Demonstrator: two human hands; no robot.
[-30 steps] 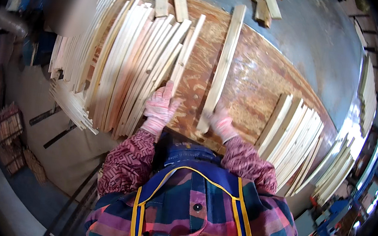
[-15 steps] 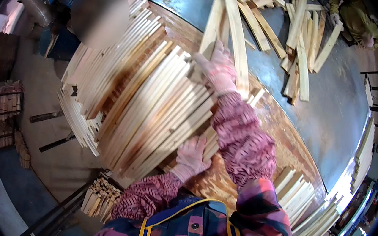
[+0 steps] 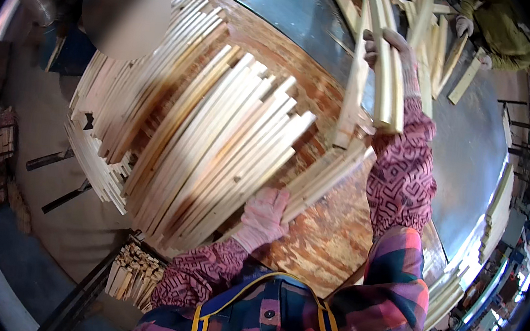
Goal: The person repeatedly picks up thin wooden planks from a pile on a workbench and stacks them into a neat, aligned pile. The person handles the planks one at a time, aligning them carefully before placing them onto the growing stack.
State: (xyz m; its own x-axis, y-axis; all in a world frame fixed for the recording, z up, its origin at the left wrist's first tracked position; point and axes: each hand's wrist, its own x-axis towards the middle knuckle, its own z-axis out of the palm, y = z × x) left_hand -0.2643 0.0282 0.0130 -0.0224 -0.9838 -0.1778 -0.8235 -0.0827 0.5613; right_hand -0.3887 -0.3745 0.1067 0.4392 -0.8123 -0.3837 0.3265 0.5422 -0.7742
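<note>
My right hand [image 3: 400, 57], in a pale glove, is raised at the far side of the worktable with its fingers curled round a few long wooden strips [image 3: 384, 91]. One more strip [image 3: 351, 97] leans just left of them. My left hand [image 3: 264, 217], also gloved, is closed at the near end of a small bundle of strips [image 3: 328, 182] lying slantwise on the worn board [image 3: 318, 242]. Left of that hand, a broad row of strips [image 3: 215, 150] lies side by side. How far my left fingers reach round the bundle is partly hidden.
A loose heap of strips [image 3: 433, 44] covers the metal tabletop [image 3: 463, 154] at the back right. A co-worker's gloved hands [image 3: 464, 26] hold strips there. Another person [image 3: 64, 47] stands at the far left. Cut wood ends [image 3: 136, 271] fill a rack below left.
My right hand has moved right and farther away, and now holds strips up. The left hand stays near the bundle's end. The view has shifted slightly.
</note>
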